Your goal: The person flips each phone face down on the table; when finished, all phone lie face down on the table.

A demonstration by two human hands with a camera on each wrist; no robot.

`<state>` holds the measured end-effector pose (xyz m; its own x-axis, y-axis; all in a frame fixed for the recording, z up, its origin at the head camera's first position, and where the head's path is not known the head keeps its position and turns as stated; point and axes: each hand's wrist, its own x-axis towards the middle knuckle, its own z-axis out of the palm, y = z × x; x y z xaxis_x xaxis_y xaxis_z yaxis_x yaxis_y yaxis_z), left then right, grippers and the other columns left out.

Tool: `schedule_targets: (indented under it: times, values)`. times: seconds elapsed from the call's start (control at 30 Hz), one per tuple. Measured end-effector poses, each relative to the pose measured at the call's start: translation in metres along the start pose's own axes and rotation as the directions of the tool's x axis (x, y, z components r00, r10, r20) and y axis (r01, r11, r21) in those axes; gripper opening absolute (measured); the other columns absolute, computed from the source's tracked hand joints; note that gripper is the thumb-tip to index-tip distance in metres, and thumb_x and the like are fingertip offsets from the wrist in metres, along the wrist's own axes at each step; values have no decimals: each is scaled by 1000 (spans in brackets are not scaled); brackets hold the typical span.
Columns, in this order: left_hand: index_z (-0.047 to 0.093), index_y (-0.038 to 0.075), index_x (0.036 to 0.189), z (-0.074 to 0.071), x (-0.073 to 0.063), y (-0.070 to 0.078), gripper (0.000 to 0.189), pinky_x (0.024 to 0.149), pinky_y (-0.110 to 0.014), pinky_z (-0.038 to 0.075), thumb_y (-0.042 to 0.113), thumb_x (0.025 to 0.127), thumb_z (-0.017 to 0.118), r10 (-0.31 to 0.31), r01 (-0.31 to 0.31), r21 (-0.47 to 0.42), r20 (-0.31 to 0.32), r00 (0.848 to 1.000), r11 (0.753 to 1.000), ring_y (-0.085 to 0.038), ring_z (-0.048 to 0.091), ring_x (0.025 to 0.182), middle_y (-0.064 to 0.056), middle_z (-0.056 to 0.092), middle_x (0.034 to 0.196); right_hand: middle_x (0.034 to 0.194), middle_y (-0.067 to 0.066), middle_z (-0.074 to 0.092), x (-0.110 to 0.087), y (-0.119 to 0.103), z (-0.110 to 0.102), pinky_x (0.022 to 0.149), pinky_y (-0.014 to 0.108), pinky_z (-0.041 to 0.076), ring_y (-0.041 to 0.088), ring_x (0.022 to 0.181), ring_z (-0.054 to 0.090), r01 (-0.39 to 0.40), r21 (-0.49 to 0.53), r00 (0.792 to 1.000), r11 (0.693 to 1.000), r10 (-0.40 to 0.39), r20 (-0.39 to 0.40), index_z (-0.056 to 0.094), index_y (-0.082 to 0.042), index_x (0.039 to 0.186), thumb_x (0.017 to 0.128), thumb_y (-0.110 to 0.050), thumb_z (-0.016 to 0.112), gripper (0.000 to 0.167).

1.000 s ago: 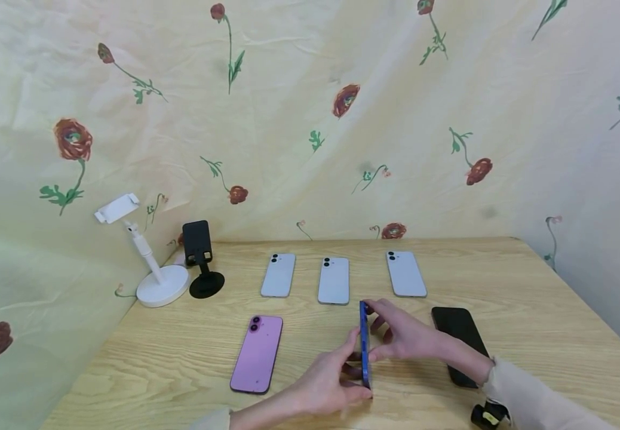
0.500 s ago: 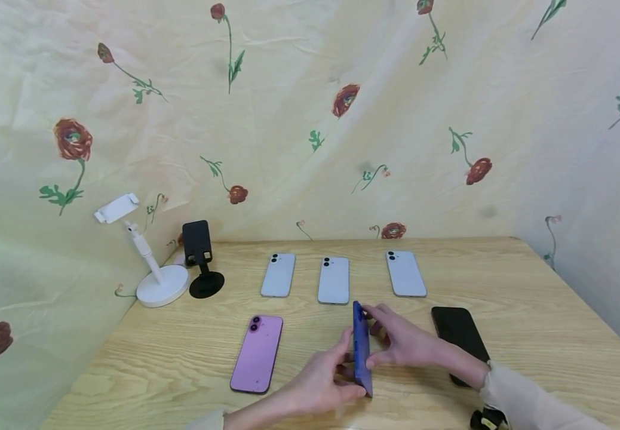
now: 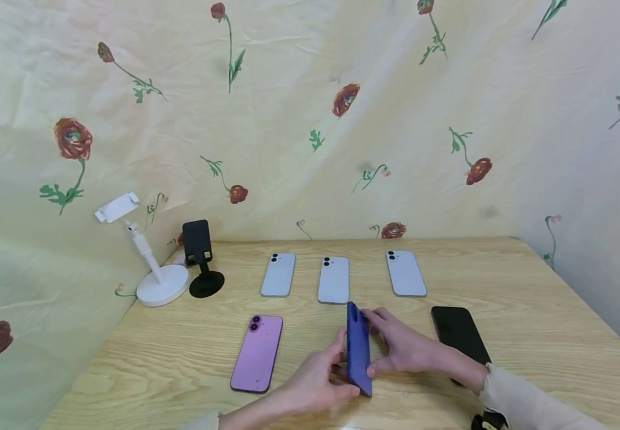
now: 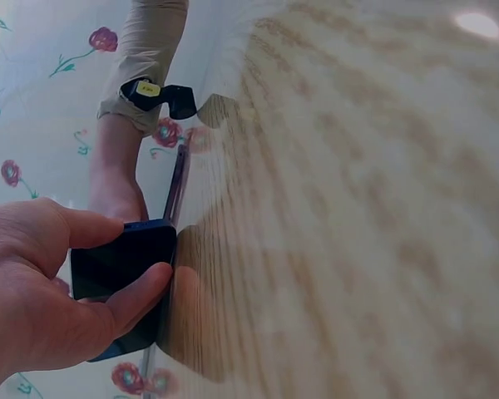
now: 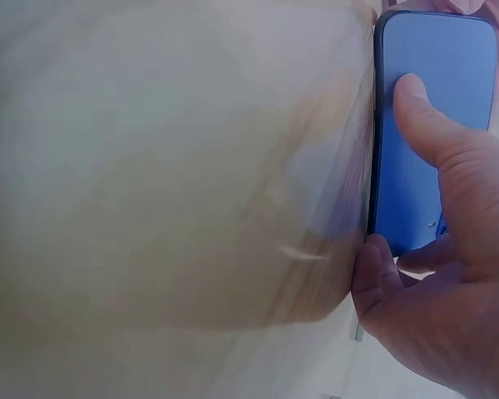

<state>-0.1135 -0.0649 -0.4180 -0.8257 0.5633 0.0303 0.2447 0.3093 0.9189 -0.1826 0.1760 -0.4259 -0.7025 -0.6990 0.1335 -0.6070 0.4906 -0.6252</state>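
Both hands hold a blue phone [image 3: 359,352] that stands on its long edge on the wooden table, tilted to the left. My left hand [image 3: 318,379] grips it from the screen side; the dark screen [image 4: 121,266] faces that palm in the left wrist view. From the other side my right hand [image 3: 404,343] holds it, with the thumb [image 5: 424,120] on the blue back and fingers at the end with the cameras. To the left, a purple phone [image 3: 257,354] lies back up. A black phone [image 3: 462,334] lies under the right forearm, partly hidden.
Three white phones, left [image 3: 278,275], middle [image 3: 334,280] and right [image 3: 406,273], lie back up behind the hands. At the table's back left stand a white phone stand [image 3: 163,285] and a black phone stand [image 3: 206,284]. Flowered cloth [image 3: 288,119] hangs behind.
The blue phone has tipped from nearly upright towards the left, so more of its blue back shows. Both hands have stayed on it, and the left has shifted slightly left.
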Motion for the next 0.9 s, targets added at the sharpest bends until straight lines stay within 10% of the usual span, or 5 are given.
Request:
schedule_targets:
  times: [0.9]
  values:
    - [19, -9, 155, -8, -6, -1, 97, 80, -21, 49, 6, 82, 82, -37, 40, 119, -26, 999, 992, -1, 63, 90, -4, 71, 118, 141, 21, 35, -3, -6, 3, 101, 45, 42, 34, 126, 43, -47, -38, 998, 998, 48, 42, 26, 14, 151, 75, -55, 83, 118]
